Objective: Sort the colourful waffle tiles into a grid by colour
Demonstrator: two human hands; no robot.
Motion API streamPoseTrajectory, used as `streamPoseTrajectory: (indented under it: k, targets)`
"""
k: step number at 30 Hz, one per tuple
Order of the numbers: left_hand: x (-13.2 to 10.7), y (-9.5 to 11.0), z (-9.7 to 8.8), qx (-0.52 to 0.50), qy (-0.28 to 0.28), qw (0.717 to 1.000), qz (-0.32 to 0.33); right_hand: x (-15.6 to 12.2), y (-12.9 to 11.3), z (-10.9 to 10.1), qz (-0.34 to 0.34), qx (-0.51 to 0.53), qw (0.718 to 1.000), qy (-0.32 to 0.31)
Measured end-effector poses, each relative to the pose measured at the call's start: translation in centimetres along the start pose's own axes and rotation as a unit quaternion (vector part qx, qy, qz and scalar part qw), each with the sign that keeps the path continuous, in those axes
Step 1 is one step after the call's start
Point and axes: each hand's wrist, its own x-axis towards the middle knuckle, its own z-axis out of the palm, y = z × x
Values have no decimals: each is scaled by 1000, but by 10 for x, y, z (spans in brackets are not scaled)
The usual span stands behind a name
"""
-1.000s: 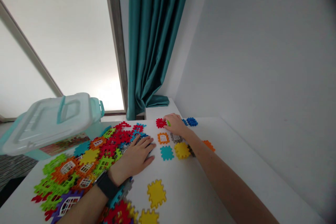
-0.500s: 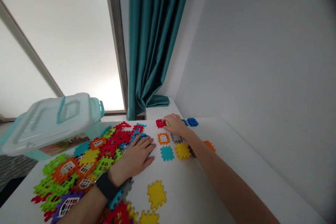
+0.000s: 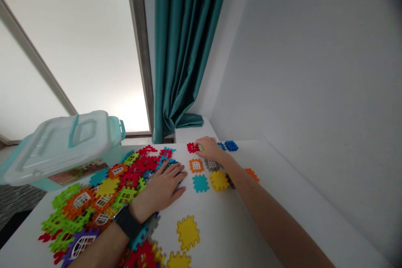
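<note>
My left hand (image 3: 161, 188) lies flat and open on the white table (image 3: 282, 201), fingers spread over the edge of a pile of coloured interlocking tiles (image 3: 103, 194); a black watch is on its wrist. My right hand (image 3: 211, 149) reaches to the far side, fingers curled down on a small green tile (image 3: 202, 148) beside a red tile (image 3: 191, 147). An orange window tile (image 3: 196, 165), a teal tile (image 3: 200, 183) and a yellow tile (image 3: 219, 179) lie between the hands.
A lidded teal-and-white plastic box (image 3: 63, 144) stands at the table's left rear. Blue tiles (image 3: 231, 145) lie behind my right hand, yellow tiles (image 3: 187, 231) near me. A teal curtain (image 3: 185, 50) hangs beyond; a white wall runs along the right.
</note>
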Motion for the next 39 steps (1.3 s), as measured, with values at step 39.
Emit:
streamPoseTrajectory:
  k: [39]
  targets:
    - [0, 0, 0, -1, 4, 1000, 1, -18, -20, -13, -21, 7, 999, 32]
